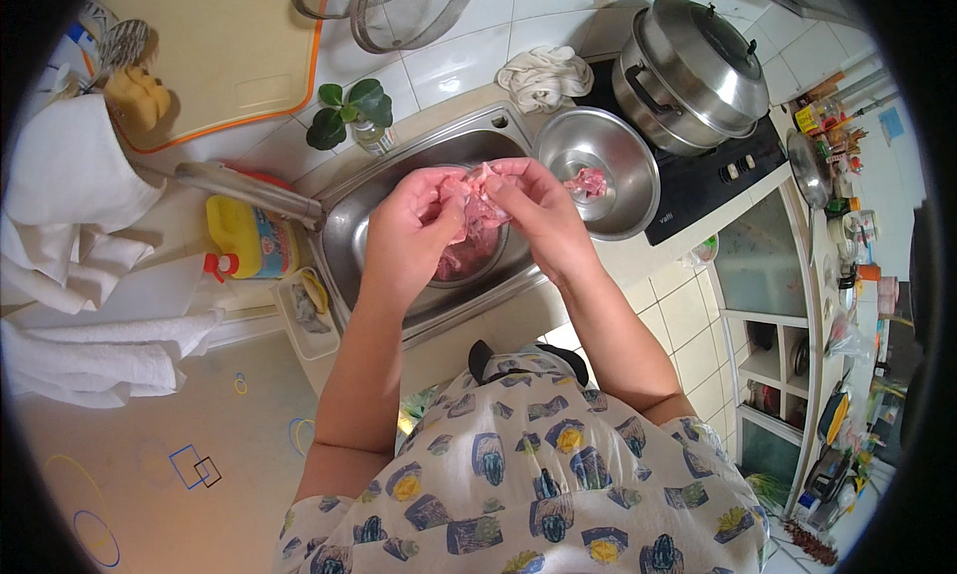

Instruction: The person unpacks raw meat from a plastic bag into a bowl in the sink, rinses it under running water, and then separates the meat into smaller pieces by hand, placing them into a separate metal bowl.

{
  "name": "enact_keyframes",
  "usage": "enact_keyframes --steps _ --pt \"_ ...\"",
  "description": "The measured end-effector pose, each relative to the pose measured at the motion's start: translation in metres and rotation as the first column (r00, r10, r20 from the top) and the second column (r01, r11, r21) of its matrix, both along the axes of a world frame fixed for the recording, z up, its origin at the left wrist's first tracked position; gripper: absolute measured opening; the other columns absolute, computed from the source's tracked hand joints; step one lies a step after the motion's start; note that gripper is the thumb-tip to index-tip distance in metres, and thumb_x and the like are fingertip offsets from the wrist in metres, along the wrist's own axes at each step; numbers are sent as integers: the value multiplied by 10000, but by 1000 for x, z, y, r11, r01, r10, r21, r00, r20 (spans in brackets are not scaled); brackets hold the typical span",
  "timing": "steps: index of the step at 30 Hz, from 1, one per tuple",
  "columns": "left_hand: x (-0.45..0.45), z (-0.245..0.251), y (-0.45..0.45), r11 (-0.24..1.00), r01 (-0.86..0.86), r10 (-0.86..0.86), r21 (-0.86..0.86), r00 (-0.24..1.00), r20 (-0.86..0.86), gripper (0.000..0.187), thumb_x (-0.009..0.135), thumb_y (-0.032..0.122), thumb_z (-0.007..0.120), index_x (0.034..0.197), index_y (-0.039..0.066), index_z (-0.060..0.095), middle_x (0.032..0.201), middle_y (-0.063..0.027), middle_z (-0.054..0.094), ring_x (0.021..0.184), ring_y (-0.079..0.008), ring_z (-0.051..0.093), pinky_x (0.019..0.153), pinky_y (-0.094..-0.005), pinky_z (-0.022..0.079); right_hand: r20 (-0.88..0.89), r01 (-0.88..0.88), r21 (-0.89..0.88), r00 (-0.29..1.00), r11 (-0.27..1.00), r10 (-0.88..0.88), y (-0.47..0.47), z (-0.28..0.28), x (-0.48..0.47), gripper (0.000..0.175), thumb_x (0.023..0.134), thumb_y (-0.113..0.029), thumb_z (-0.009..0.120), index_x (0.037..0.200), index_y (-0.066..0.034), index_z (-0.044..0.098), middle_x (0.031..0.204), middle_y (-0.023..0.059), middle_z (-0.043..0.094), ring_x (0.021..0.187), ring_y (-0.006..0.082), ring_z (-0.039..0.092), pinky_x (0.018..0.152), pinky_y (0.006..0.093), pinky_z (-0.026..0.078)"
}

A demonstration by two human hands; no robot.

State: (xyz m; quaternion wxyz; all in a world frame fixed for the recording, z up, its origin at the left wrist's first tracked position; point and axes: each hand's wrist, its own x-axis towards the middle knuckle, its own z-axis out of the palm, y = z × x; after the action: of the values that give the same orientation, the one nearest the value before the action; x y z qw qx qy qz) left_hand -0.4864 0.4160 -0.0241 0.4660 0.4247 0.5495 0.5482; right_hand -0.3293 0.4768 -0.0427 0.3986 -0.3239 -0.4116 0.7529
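My left hand [411, 234] and my right hand [542, 215] hold a piece of raw meat [482, 200] between their fingertips, above the stainless steel sink [359, 238]. More raw meat [469, 256] lies beneath it in a round metal container inside the sink, partly hidden by my hands. Just right of the sink stands a stainless steel bowl [635, 178] with a small piece of raw meat [589, 182] in it.
A metal faucet [254, 193] reaches over the sink's left end, near a yellow jug [239, 238]. A potted plant [348, 114] stands behind the sink. A crumpled cloth [546, 77] lies behind the bowl, and a large lidded steel pot [684, 81] stands on the black cooktop [677, 208].
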Motion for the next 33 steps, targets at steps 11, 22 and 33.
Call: enact_keyframes --steps 11,22,33 --pt "0 7 -4 997 -34 37 -71 998 44 209 955 149 614 1037 -41 643 842 -38 674 686 -74 622 631 -215 507 7 -31 -63 999 997 32 -5 7 5 252 951 -237 627 1109 -42 603 1013 22 654 905 92 615 783 250 495" --pt "5 10 -5 999 -28 27 16 997 77 191 956 128 605 1056 -31 642 857 -45 677 730 -79 637 626 -218 529 -65 -40 -143 997 989 31 -6 7 7 233 942 -185 625 1092 -10 595 1004 48 648 865 92 630 748 245 540" --pt "13 12 -6 990 -98 115 105 980 -163 131 905 79 666 996 -13 680 880 -58 698 739 -65 635 621 -217 531 -94 -49 -99 995 994 39 -13 5 4 248 944 -190 629 1119 -21 586 1019 44 646 890 92 632 750 246 550"
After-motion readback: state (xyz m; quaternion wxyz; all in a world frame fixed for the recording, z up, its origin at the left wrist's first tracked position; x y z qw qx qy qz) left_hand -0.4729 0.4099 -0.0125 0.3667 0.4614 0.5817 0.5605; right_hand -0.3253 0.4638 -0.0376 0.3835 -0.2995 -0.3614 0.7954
